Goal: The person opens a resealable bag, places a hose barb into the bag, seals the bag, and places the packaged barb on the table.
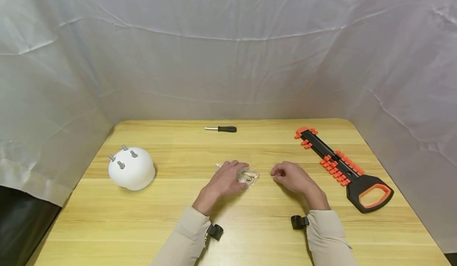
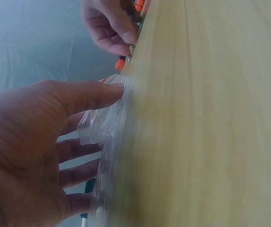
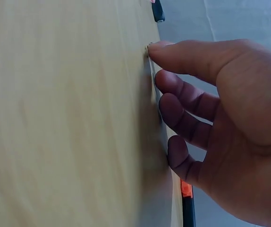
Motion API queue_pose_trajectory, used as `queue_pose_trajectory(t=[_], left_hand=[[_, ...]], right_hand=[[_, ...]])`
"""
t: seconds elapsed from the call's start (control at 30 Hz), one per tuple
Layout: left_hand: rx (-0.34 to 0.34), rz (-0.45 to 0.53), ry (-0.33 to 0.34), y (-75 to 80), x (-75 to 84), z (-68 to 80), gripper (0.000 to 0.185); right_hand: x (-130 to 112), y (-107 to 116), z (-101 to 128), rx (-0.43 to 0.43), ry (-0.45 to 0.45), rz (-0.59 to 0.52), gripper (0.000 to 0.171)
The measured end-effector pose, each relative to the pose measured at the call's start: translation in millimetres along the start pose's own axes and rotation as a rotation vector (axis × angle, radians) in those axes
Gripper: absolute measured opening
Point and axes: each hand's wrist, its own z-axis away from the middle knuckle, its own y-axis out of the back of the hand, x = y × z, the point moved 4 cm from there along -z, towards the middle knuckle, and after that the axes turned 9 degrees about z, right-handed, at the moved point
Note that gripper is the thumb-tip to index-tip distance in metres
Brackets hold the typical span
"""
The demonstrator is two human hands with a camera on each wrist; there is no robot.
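- Left hand point(image 1: 225, 180): rests on the bag point(image 1: 248, 176), fingers fairly straight and spread over its near-left part. The left wrist view shows the thumb point(image 2: 86, 94) pressing the clear plastic down against the surface point(image 1: 250, 226); the other fingers lie flat beside the bag. Nothing is curled round it.
- Bag: small, clear, lying flat on the surface at mid-table. Small brownish metal pieces show inside it in the head view; what kind they are cannot be told.
- Right hand point(image 1: 290, 177): just right of the bag, apart from it. The fingers are curled, and thumb and forefinger pinch a screw point(image 2: 131, 48) at the surface. The left wrist view shows the small metal piece at the fingertips; the right wrist view shows the thumb tip point(image 3: 156, 47) down on the wood with a speck of metal beside it.
- Screwdriver point(image 1: 221, 129): black handle, lying beyond the bag near the far edge of the surface, well apart from both hands.
- Dome point(image 1: 131, 168): white, rounded, well left of the bag, with grey pegs standing out of its top.
- Rack point(image 1: 339, 167): black with orange clips and an orange-lined loop handle, lying aslant well right of the bag.
- Sheet point(image 1: 228, 48): white, creased, hanging behind and to both sides of the surface.
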Motion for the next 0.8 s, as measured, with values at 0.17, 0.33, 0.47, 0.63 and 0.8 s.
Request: queue_pose_trajectory(t=[0.17, 0.33, 0.47, 0.63, 0.8], left_hand=[[0.0, 0.003, 0.001, 0.1, 0.6, 0.4, 0.066], [0.003, 0.004, 0.006, -1.0, -0.4, 0.7, 0.066], [0.005, 0.004, 0.002, -0.9, -0.5, 0.9, 0.066], [0.003, 0.002, -0.004, 0.6, 0.5, 1.1, 0.066], [0.009, 0.007, -0.015, 1.1, 1.6, 1.2, 0.066]], right_hand=[[0.0, 0.5, 0.9, 0.001, -0.013, 0.003, 0.006], [-0.2, 0.2, 1.9, -0.011, -0.042, 0.005, 0.003], [-1.2, -0.7, 2.0, -0.032, -0.045, 0.003, 0.005], [-1.2, -1.8, 1.1, -0.033, -0.045, -0.003, 0.007], [-1.4, -1.5, 0.4, -0.021, -0.054, 0.007, 0.007]])
